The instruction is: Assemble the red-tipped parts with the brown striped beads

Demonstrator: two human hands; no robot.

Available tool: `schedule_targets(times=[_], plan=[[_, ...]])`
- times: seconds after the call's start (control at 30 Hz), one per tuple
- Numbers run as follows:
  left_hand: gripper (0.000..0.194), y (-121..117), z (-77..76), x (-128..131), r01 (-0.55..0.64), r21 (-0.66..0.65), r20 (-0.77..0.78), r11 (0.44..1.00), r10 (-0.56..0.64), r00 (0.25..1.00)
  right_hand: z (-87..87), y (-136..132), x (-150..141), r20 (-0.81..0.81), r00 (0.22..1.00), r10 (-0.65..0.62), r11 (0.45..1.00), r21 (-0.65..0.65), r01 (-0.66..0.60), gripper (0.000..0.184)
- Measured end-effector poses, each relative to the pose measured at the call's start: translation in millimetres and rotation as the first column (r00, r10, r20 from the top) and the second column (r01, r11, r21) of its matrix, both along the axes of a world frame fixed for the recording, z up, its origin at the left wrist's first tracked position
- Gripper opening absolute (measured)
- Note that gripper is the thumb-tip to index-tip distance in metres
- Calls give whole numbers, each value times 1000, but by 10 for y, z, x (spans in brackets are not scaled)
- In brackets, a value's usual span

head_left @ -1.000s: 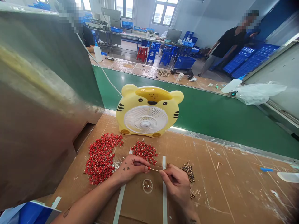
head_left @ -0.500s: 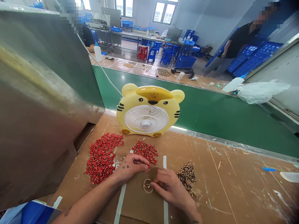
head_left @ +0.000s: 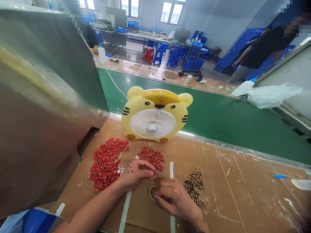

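My left hand (head_left: 138, 174) is closed in a pinch on a small red piece (head_left: 155, 172), mostly covered by the fingertips. In front of it, my right hand (head_left: 173, 196) is closed round a thin wooden stick (head_left: 153, 194), its tip inside a small clear round dish (head_left: 150, 193). The right fingers hide part of that dish. Beyond my left wrist lie a large heap of red pieces with metal ends (head_left: 104, 166) and a smaller red heap (head_left: 151, 157). Small black and gold pieces (head_left: 194, 183) are piled just right of my right hand.
A yellow animal-faced fan (head_left: 155, 116) stands behind the heaps. To the left rises a large metal housing (head_left: 48, 106). Tape strips (head_left: 125, 212) flank the dish on the cardboard-covered table (head_left: 243, 191). Past the green divider (head_left: 218, 116), a person (head_left: 262, 48) stands at right.
My right hand has moved from the red piece down to the dish, bringing the stick's tip into it. My left hand has stayed in place. The person at right has moved further right.
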State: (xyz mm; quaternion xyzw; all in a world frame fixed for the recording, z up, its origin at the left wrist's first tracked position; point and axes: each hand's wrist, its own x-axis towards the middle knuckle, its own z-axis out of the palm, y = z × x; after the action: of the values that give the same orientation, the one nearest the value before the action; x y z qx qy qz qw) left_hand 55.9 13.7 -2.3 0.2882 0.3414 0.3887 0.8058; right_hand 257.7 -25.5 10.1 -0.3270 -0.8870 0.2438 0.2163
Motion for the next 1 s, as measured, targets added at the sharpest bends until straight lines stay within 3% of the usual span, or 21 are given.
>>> schedule_targets(times=[0.13,0.3,0.4,0.53,0.63,1.0], plan=[[24,2,3,1,3,-5,2,1000,-3,1000,6,15,-11,-21,999,-44,998,48,45,30],[26,18,24,-8,4,-24,-21,1000,-5,1000,42,21,61,-61,998,-18,999,-40,16,27],[26,13,17,-7,18,-16,-48,1000,-18,999,56,14,142,-252,954,-162,987,-59,152,19],[23,-9,-6,11,60,5,-72,998,-60,996,33,-9,186,-451,816,-362,929,-100,357,14],[21,-19,-8,25,85,9,-77,996,-85,993,3,-21,170,-463,793,-396,913,-108,393,14],[22,-17,24,35,77,-8,-44,997,-77,996,14,4,127,-401,821,-407,905,-52,423,15]])
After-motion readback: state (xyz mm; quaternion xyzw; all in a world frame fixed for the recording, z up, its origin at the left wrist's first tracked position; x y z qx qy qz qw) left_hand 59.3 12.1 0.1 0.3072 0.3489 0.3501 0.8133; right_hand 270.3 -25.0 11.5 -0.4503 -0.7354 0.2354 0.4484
